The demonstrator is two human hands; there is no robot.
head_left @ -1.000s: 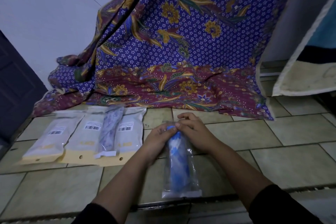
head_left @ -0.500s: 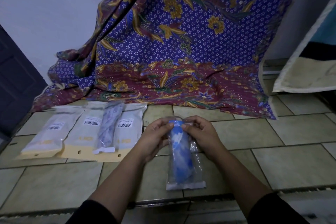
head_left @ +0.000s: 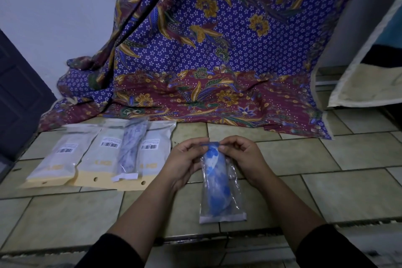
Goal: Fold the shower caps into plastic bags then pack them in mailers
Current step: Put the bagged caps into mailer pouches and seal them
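A clear plastic bag [head_left: 235,202] holding a rolled blue-and-white shower cap [head_left: 216,180] lies lengthwise on the tiled floor in front of me. My left hand [head_left: 185,161] and my right hand [head_left: 241,154] pinch the bag's far top edge from either side, fingertips nearly meeting. To the left lie three whitish mailers [head_left: 102,159] with barcode labels and yellow lower edges. On them rests a second clear bag with a grey-patterned shower cap [head_left: 130,150].
A purple and maroon floral cloth [head_left: 206,61] drapes down the wall onto the floor behind the work spot. A dark door [head_left: 17,98] stands at the left. A pale mattress-like slab [head_left: 365,76] leans at the right. Floor tiles stretch to the right.
My hands have lifted the bag's top end slightly and spread apart along its opening. The bag's lower end has slid a little to the right.
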